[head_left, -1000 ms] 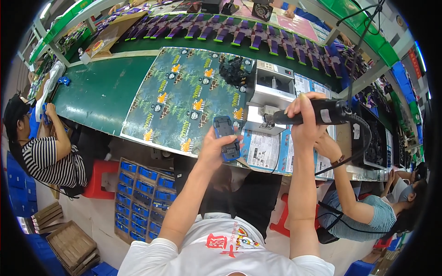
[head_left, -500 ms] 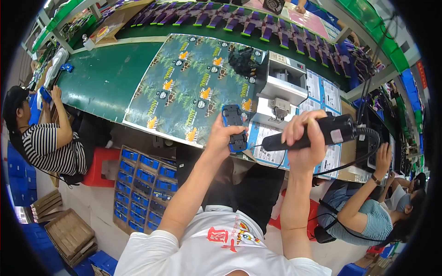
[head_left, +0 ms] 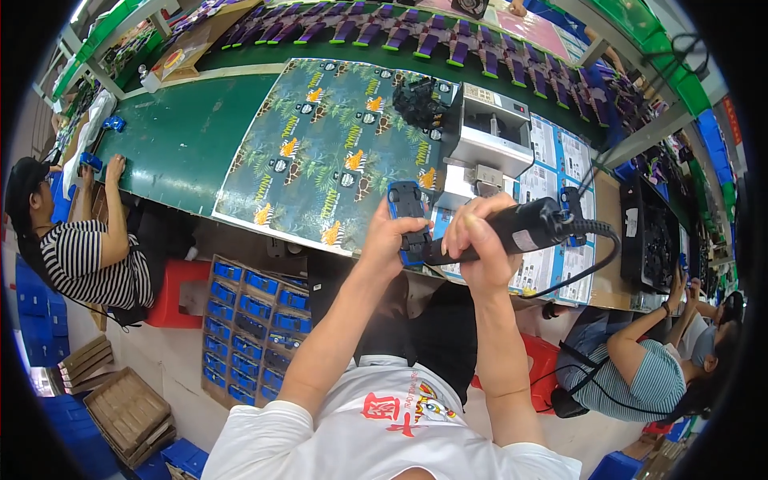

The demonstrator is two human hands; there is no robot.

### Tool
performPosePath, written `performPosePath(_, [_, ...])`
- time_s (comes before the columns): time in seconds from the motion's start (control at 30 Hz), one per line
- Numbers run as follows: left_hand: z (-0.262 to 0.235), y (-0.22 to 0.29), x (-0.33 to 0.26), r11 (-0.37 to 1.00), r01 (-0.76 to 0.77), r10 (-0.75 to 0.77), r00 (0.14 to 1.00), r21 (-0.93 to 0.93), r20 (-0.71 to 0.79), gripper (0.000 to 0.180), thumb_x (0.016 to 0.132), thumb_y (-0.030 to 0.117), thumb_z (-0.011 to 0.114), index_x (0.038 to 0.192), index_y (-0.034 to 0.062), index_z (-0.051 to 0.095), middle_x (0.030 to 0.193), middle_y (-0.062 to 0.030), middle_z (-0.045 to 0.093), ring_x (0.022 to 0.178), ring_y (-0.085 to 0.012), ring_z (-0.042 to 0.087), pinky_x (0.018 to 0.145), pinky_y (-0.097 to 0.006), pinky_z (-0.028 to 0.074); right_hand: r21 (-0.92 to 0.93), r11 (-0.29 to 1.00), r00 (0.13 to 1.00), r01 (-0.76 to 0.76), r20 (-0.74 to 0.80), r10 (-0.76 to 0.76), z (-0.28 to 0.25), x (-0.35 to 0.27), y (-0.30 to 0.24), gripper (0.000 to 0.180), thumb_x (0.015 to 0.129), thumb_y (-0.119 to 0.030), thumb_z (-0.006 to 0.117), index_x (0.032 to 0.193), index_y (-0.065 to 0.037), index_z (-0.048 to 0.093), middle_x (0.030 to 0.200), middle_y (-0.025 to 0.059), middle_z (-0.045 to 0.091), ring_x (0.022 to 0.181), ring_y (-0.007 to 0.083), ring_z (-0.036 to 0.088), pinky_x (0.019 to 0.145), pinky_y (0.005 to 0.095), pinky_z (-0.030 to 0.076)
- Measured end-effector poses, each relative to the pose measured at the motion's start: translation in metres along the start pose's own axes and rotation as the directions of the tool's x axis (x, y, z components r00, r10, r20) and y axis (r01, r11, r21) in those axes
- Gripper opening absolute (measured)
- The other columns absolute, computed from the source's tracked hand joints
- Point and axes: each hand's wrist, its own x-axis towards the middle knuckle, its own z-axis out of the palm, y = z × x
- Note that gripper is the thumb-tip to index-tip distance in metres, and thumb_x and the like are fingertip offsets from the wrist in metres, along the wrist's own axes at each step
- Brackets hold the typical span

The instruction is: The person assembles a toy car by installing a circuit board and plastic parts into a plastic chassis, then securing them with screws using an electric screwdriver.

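My left hand (head_left: 389, 242) is closed around a blue toy car (head_left: 406, 210), whose black underside is turned up. My right hand (head_left: 482, 246) grips a black electric screwdriver (head_left: 524, 230) with a coiled cord. The screwdriver lies nearly level, its front end at the car's right edge; whether the bit touches the car is hidden. Just beyond my hands stands a grey metal box-shaped machine (head_left: 500, 152), probably a screw feeder. A pile of small black parts (head_left: 419, 102) rests to its left on the animal-patterned sheet (head_left: 308, 152).
Below the bench, a divided cardboard tray (head_left: 210, 386) holds several blue cars. Another car (head_left: 571, 210) lies on printed sheets to the right, beside a black bin (head_left: 645, 240). Co-workers sit at left and right. Purple pieces line the far belt.
My right hand has brought the screwdriver left and down to the toy car. A car has come into view on the printed sheets at right. Co-workers' hands have shifted.
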Motion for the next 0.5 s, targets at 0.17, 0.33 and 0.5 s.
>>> performPosePath(0.17, [0.0058,0.0019,0.0007,1.000,0.011,-0.011,1.000,0.021,0.005,0.044,0.073,-0.011,0.063,0.113,0.0040,0.053,0.096,-0.0083,0.062,0.078,-0.0217,0.068,0.069,-0.035,0.057,0.189,0.982,0.999,-0.027,0.044,0.019,-0.0060,0.0013,0.0029,0.016,0.085,0.001,0.064,0.084,-0.002,0.048,0.064,0.0084,0.053,0.049,0.0127,0.049,0.048,0.0272,0.043])
performPosePath(0.33, [0.0059,0.0034,-0.0004,1.000,0.030,-0.030,0.999,0.000,-0.021,0.039,0.075,-0.009,0.063,0.111,0.0036,0.053,0.096,-0.0083,0.062,0.079,-0.0216,0.067,0.068,-0.035,0.057,0.154,0.988,0.997,-0.021,0.071,0.010,-0.0063,0.0004,0.0048,0.017,0.083,0.002,0.065,0.082,-0.002,0.049,0.064,0.0089,0.054,0.049,0.0125,0.049,0.049,0.0265,0.043])
performPosePath(0.5, [0.0068,0.0053,-0.0022,0.998,0.066,-0.066,0.997,0.014,-0.036,0.035,0.077,-0.007,0.064,0.109,0.0027,0.054,0.095,-0.0086,0.063,0.080,-0.0207,0.067,0.070,-0.034,0.056,0.175,0.984,0.998,-0.043,0.050,0.035,-0.0049,-0.0022,0.0005,0.017,0.083,0.002,0.066,0.081,-0.002,0.050,0.064,0.0091,0.055,0.050,0.0127,0.050,0.050,0.0265,0.043])
